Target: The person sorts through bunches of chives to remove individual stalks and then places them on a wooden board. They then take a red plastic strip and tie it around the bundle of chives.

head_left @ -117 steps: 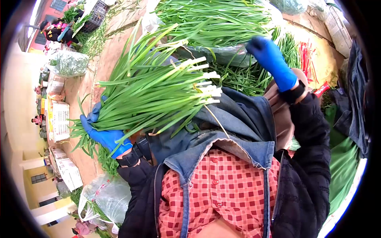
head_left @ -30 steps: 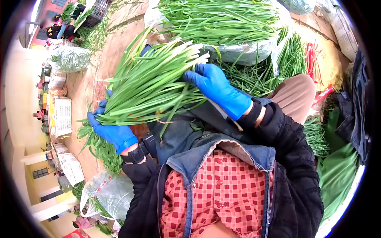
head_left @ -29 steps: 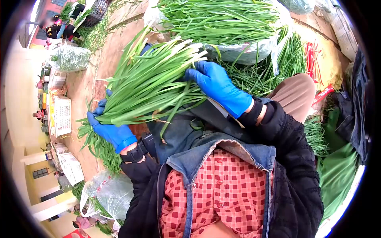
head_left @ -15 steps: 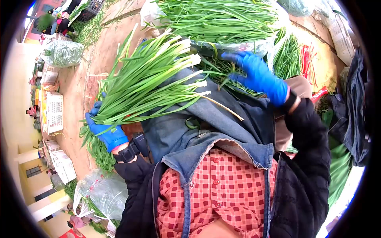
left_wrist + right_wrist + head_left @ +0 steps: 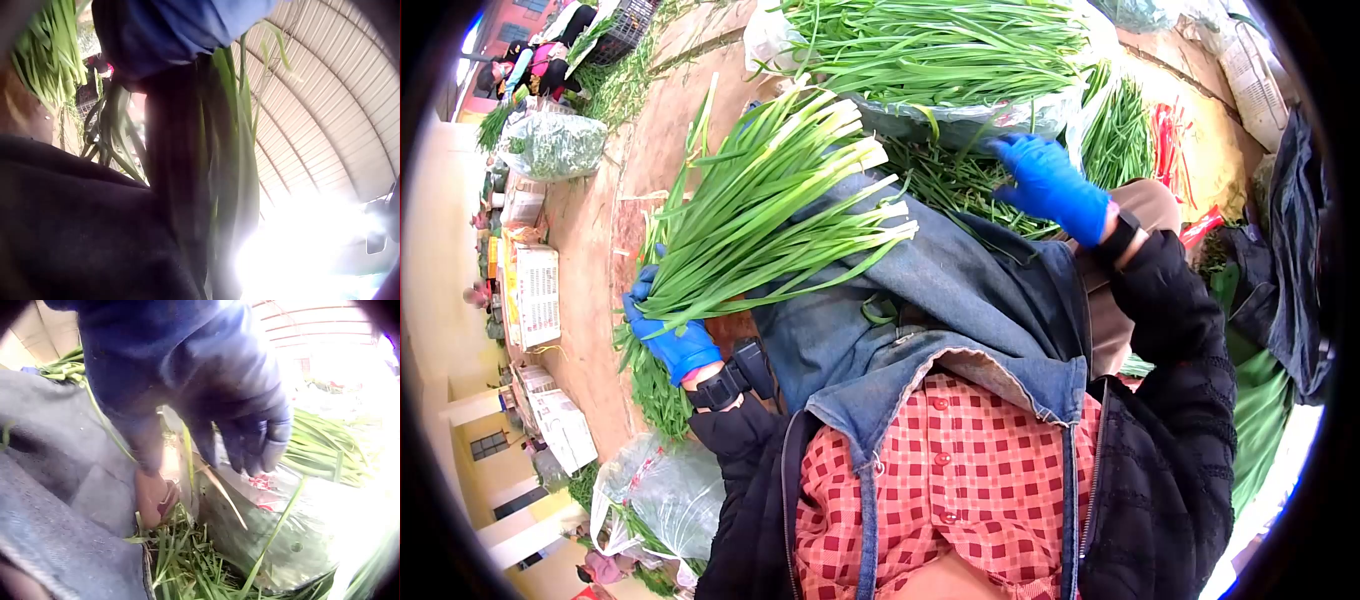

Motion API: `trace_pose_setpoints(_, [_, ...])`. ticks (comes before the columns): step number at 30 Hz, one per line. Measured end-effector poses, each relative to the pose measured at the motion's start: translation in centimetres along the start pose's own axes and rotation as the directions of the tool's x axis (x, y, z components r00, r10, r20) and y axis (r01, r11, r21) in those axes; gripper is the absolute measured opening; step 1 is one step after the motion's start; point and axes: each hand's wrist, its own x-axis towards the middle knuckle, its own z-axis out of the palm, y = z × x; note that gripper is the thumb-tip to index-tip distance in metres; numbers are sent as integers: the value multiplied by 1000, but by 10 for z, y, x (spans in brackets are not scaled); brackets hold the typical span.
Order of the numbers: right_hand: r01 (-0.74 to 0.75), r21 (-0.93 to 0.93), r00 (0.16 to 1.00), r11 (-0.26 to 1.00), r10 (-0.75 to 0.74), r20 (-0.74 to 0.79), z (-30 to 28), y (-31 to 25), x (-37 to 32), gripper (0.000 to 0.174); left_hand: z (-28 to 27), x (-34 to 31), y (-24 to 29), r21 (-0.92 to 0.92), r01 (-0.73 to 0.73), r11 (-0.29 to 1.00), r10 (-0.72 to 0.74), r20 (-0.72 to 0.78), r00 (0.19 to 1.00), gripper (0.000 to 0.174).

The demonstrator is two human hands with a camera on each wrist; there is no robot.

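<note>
Gloved right hand (image 5: 187,375), fingers pointing downward above loose green leaves (image 5: 194,562), with a clear plastic bag (image 5: 269,531) beyond its fingertips.

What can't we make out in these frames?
- Palm of left hand: head view, behind the bunch.
- Lower right of scene: left wrist view, lost in glare.
- Far end of big pile: head view, cut by top edge.
- Base of right hand: right wrist view, cut by top edge.
- Right side of scene: right wrist view, washed out.
- Background worker's fingers: head view, too small.
</note>
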Motion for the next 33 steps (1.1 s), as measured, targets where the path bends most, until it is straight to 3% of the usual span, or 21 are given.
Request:
trace_pose_setpoints(1, [97, 328, 992, 940, -66, -104, 3, -8, 1, 43, 3, -4, -4, 107, -58, 993, 66, -71, 995, 29])
trace_pose_setpoints(2, [80, 615, 996, 785, -34, -86, -8, -30, 1, 48, -16, 7, 4, -39, 37, 999, -38, -20, 999, 29])
trace_pose_setpoints(3, [-88, 871, 993, 483, -23, 114, -18, -49, 2, 47, -22, 9, 2, -37, 41, 998, -42, -20, 999, 29])
trace_pose_setpoints(4, [-64, 928, 990, 366, -90, 104, -10, -62, 7, 45, -23, 12, 3, -3, 42, 999, -42, -8, 999, 29])
trace_pose_setpoints(5, [-44, 929, 994, 367, -81, 79, -7, -77, 11, 43, -21, 15, 6, 35, 38, 999, -38, 4, 999, 29])
trace_pose_setpoints(7, [-88, 988, 990, 125, -102, 101, 18, -91, 27, 38, 1, 6, -1, 37, -40, 998, 42, -51, 998, 30])
trace_pose_setpoints(9, [-77, 992, 993, 97, -80, 85, 20, -90, 32, 29, -9, 14, 10, -14, 56, 998, -50, 255, 966, 23])
trace_pose_setpoints(10, [-6, 979, 997, 202, -75, 22, 14, -88, 32, 26, -7, 20, 16, -135, 177, 975, -124, 328, 936, 28])
trace_pose_setpoints(11, [63, 950, 996, 306, -78, -41, 6, -87, 32, 23, -6, 23, 20, 3, 1, 1000, -1, 224, 975, 30])
trace_pose_setpoints(13, [83, 951, 996, 297, -52, -70, -13, -90, 37, 20, 63, -8, -1, 245, -151, 958, 158, -10, 987, 40])
trace_pose_setpoints(15, [125, 981, 989, 150, -102, -110, -22, -91, 44, 18, 61, -5, 6, 190, -136, 972, 128, 52, 990, 40])
trace_pose_setpoints(17, [109, 986, 990, 129, -99, -96, -16, -91, 44, 17, 50, 1, 11, 129, -112, 985, 96, 122, 988, 41])
trace_pose_setpoints(19, [32, 998, 998, -53, 56, -29, -11, -98, 40, 20, 42, 7, 16, 89, -8, 996, -16, 274, 962, 36])
trace_pose_setpoints(20, [-5, 979, 995, -203, 100, 26, -7, -100, 40, 25, 36, 7, 15, 143, -113, 983, 92, 142, 986, 36])
trace_pose_setpoints(21, [-9, 978, 995, -207, 97, 30, -3, -101, 40, 25, 27, 13, 18, 146, -114, 983, 94, 138, 986, 36])
trace_pose_setpoints(23, [-15, 961, 991, -276, 126, 52, 5, -103, 41, 28, 0, 26, 26, -73, 260, 963, -184, 531, 827, 37])
trace_pose_setpoints(24, [-26, 985, 982, -172, 178, 57, 2, -105, 39, 24, 24, 6, 10, 225, -118, 967, 110, 48, 993, 36])
trace_pose_setpoints(25, [-27, 984, 982, -173, 178, 59, 2, -104, 40, 24, 17, 9, 11, 226, -117, 967, 109, 47, 993, 36])
trace_pose_setpoints(27, [20, 967, 964, -256, 261, 49, 3, -99, 45, 21, 7, 15, 7, -21, 91, 996, -80, 312, 947, 34])
trace_pose_setpoints(28, [30, 965, 965, -262, 257, 39, 5, -96, 45, 19, 9, 9, 2, -27, 14, 1000, -10, 131, 991, 33])
trace_pose_setpoints(33, [-1, 996, 967, -92, 253, 25, 5, -73, 36, 18, 9, 8, -9, 103, -80, 991, 85, -42, 996, 39])
